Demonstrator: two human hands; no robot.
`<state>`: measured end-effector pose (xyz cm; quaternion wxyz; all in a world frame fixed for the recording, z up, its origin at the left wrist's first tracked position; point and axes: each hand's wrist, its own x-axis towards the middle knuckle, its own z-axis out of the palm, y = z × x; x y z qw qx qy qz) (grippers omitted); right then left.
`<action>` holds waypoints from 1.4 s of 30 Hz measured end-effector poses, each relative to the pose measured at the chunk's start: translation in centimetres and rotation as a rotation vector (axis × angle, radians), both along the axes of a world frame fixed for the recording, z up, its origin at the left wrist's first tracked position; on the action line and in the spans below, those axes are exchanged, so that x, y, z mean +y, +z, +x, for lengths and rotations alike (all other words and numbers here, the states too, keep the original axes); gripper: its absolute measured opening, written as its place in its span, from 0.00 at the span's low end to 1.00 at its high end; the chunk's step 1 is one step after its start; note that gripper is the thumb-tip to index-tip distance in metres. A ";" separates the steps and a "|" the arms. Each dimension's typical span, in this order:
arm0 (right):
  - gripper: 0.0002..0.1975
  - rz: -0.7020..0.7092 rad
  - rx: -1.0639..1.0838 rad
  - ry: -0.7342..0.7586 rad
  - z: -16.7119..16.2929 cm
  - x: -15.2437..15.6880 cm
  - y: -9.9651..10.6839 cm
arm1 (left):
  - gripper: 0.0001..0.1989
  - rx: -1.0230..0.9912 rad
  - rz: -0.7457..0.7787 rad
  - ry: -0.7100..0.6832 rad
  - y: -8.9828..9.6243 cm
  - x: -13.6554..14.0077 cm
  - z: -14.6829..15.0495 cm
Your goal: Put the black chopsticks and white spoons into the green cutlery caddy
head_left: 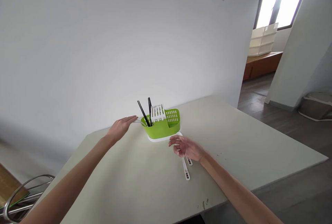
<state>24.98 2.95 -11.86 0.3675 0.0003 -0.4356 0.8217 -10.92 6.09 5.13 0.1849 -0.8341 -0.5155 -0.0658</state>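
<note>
A green cutlery basket (158,131) with a white base stands on the table near the wall. Its left compartment holds black chopsticks (144,113), and a white slotted piece (158,112) sits across its middle. At the left end, my left hand (121,127) pinches a white spoon (140,121), which reaches the basket's rim; much of it is hidden. In front of the basket's right side, my right hand (185,147) has loosely curled fingers, apart, with nothing visible in them. Beneath it lie white spoons (186,170) with dark-marked handles, partly covered by the hand.
The pale table (124,182) has its back edge by the wall (124,44). A metal-framed chair or rack (23,196) is at the lower left. To the right are a window (280,4), stacked white crates (263,39) and a grey bin (316,106) on the floor.
</note>
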 end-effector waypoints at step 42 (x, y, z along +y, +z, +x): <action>0.20 0.405 -1.056 -1.285 -0.3 0.7 -2.4 | 0.12 -1.048 -0.065 0.416 -14.8 -8.5 -1.5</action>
